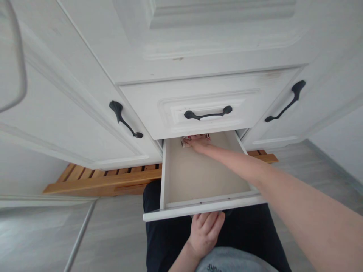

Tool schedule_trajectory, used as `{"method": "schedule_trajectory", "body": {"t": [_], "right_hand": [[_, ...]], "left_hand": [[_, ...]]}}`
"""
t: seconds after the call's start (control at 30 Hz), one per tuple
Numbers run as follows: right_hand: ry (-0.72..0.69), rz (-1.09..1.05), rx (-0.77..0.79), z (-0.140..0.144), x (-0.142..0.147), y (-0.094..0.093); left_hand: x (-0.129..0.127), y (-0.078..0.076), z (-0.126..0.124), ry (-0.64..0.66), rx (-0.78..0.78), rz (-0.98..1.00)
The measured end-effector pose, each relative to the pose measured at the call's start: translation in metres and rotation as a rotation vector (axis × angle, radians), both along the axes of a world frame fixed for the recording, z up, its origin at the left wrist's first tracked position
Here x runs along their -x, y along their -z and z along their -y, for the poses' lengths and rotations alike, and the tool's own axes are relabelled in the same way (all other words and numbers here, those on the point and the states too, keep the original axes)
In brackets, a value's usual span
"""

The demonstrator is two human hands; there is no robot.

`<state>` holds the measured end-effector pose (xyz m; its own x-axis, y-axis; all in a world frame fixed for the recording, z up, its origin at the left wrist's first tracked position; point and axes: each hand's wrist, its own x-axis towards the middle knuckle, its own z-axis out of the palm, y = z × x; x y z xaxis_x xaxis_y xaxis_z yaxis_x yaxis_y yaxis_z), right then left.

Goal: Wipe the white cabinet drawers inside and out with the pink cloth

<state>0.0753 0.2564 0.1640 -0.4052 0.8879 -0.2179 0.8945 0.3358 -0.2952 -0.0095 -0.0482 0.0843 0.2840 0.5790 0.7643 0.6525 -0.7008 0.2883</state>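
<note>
A white drawer [176,177] is pulled out over my lap, its pale bottom largely bare. My left hand [204,231] is at the outside of the drawer front, with fingers curled around its handle, which the hand mostly hides. Deep inside the drawer, near the back, my right hand [199,144] is on a patterned cloth [185,142], light with red and dark marks. The fingers press onto the cloth and cover much of it. My right forearm crosses above the drawer's right side.
Above is a shut drawer with a black handle [208,115]. Cabinet doors with black handles flank it, left [124,119] and right [286,102]. A slatted wooden bench [113,180] runs beneath the cabinet. A white cable [21,64] curves at the upper left.
</note>
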Motion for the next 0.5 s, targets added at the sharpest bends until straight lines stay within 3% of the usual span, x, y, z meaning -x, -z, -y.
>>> {"method": "schedule_trajectory", "body": {"t": [0.17,0.3,0.4,0.5], "right_hand": [[-0.49,0.135,-0.009,0.057,-0.007,0.002],[-0.759,0.024,0.166,0.115,-0.016,-0.004],[-0.818,-0.044,0.413,0.127,-0.019,-0.011],[-0.785,-0.011,0.656,0.106,-0.024,-0.025]], "left_hand": [[0.0,0.004,0.0,0.01,-0.02,0.001],[-0.001,0.006,0.001,-0.02,-0.031,-0.008],[0.0,0.005,0.002,-0.01,-0.021,-0.026],[0.001,0.003,0.003,-0.018,-0.01,-0.022]]}}
